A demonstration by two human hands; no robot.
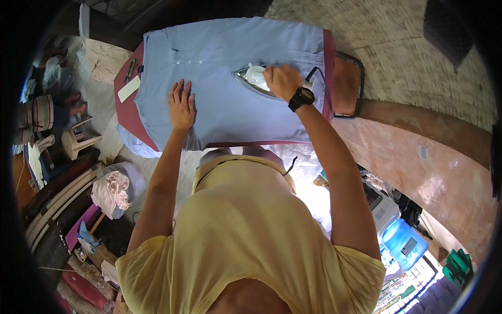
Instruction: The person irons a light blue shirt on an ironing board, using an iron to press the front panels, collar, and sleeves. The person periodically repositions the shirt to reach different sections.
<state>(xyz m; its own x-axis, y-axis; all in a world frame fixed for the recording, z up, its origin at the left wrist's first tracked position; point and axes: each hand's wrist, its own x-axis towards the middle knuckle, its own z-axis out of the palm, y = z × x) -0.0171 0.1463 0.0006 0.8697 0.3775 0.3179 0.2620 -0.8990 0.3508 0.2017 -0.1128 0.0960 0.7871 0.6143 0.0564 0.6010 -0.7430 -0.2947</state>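
Observation:
A light blue buttoned shirt (225, 52) lies spread over a dark red ironing board (127, 104), with a few small white buttons near its middle. My right hand (284, 82) is wrapped round the handle of a white clothes iron (256, 77). The iron's soleplate rests on the shirt, its pointed tip toward the left. My left hand (181, 106) lies on the shirt to the left of the iron, fingers stretched out and holding nothing. From the iron's back end a dark cord (320, 73) loops off to the right.
A pale rectangular object (129, 89) lies on the board's left end. The board's metal frame (361, 86) sticks out at the right, beside a wall ledge (418, 120). A small stool (78, 137) and a bundle of cloth (111, 192) stand at left, a blue water jug (403, 243) at lower right.

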